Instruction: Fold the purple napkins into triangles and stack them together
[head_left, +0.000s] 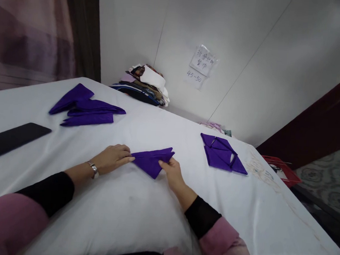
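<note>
A purple cloth napkin (151, 160), folded into a pointed, layered shape, is held between my two hands over the white tablecloth. My left hand (113, 159) pinches its narrow left tip between thumb and fingers. At the wider right end, where the layers split into points, my right hand (172, 172) grips the napkin, thumb on the near face. The fingers behind the cloth are partly hidden. Farther right lies a flat, folded purple napkin shape (222, 153). Several more purple napkins (86, 108) rest folded and overlapping at the back left.
A flat black object (14, 140) lies at the left on the white-covered table (129, 210). Folded clothes (146, 85) are piled at the back edge against the wall. A paper sign (203, 60) hangs above. Beyond the right edge is a red basket (290, 175).
</note>
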Demonstrator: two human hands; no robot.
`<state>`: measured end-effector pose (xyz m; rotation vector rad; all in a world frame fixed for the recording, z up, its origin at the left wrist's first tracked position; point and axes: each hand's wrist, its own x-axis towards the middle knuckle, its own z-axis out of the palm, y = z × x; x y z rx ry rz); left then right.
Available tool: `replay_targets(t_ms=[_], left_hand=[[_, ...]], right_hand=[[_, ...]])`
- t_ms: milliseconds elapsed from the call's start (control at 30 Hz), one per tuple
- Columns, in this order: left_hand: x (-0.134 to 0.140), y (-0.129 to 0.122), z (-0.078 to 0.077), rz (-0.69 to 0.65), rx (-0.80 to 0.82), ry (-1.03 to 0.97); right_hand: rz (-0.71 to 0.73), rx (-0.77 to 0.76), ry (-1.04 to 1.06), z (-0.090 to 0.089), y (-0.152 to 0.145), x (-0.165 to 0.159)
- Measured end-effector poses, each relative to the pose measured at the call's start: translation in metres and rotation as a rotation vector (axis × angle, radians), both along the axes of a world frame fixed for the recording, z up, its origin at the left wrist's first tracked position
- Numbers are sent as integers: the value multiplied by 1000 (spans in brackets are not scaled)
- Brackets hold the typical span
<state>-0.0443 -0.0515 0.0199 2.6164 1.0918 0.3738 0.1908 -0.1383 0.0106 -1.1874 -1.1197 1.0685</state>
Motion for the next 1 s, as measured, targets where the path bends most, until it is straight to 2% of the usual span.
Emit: replay_targets(t_ms=[67,133,267,467,633,1000], left_hand=[[2,2,-3,19,19,-16],[5,6,-8,38,49,-34],[11,13,-18,45,66,-57],[14,15,-19,28,77,-84],[13,15,-20,25,59,-78],[12,15,-20,30,56,-75]], right_hand=[[-45,-82,121,0,17,11],[-68,-166,155,-2,31,19],[-101,-293,114,-5,46,27],[-136,-389,100,-4,54,33],[-138,-411,81,-3,62,39],[-172,-359,-17,-6,76,52]])
